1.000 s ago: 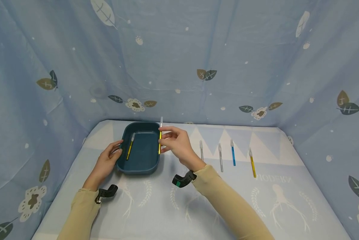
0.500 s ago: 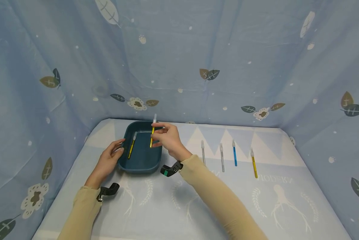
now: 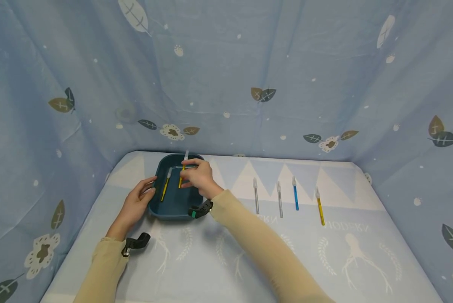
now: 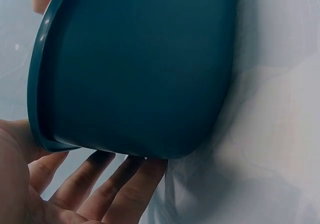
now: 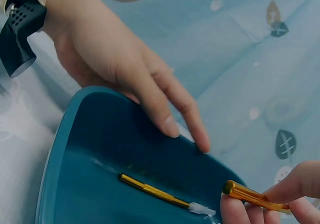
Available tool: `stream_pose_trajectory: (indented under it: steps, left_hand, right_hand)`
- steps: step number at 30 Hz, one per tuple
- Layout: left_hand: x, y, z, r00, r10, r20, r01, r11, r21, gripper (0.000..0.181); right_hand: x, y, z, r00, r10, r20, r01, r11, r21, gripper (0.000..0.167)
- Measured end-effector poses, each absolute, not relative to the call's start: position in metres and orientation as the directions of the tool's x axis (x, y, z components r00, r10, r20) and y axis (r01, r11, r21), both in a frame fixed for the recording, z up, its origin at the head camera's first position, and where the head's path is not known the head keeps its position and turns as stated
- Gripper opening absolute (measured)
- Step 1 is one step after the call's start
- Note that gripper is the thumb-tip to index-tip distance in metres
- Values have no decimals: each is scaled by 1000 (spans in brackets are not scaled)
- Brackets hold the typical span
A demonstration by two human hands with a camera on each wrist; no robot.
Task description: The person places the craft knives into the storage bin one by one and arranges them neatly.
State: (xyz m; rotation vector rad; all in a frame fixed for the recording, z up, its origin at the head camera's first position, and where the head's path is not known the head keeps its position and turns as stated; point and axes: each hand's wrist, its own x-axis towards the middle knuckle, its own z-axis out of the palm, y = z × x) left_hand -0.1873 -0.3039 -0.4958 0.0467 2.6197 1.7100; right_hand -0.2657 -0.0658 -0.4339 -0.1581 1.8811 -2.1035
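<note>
A dark teal bin (image 3: 177, 212) stands on the table's left half. My left hand (image 3: 134, 205) holds its left side, thumb at the rim and fingers against the outer wall in the left wrist view. My right hand (image 3: 200, 176) pinches a gold-handled craft knife (image 5: 252, 196) with a clear cap, cap end pointing away in the head view. That knife is held over the bin's interior, and fingers cover part of it. Another gold craft knife (image 5: 155, 189) lies inside the bin, near its left wall, its blade end under a clear cap.
Right of the bin, two silver craft knives, the nearer-left one (image 3: 256, 195) and its neighbour (image 3: 279, 200), lie in a row with a blue one (image 3: 295, 193) and a gold one (image 3: 320, 206). A patterned curtain (image 3: 226, 84) rises behind the table (image 3: 196, 269).
My right hand has carried the gold craft knife leftward from the bin's right rim to above its middle, and lowered it slightly. My left hand stays at the bin's left side.
</note>
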Motion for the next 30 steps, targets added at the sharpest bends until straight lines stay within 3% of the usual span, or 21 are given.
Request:
stream_pose_trajectory:
  steps: [11, 21, 30]
  left_hand:
    - [-186, -305, -498, -1000, 13, -5, 1, 393, 920, 56]
    - [-189, -305, -502, -1000, 19, -2, 6, 381, 924, 55]
    - [-191, -305, -498, -1000, 18, 9, 16, 369, 929, 56]
  right_hand:
    - [-275, -84, -443, -910, -346, -228, 259, -47, -965, 39]
    - [-284, -95, -445, -862, -369, -348, 363, 31, -931, 29]
    - [-290, -104, -453, -854, -368, -366, 383, 29, -923, 42]
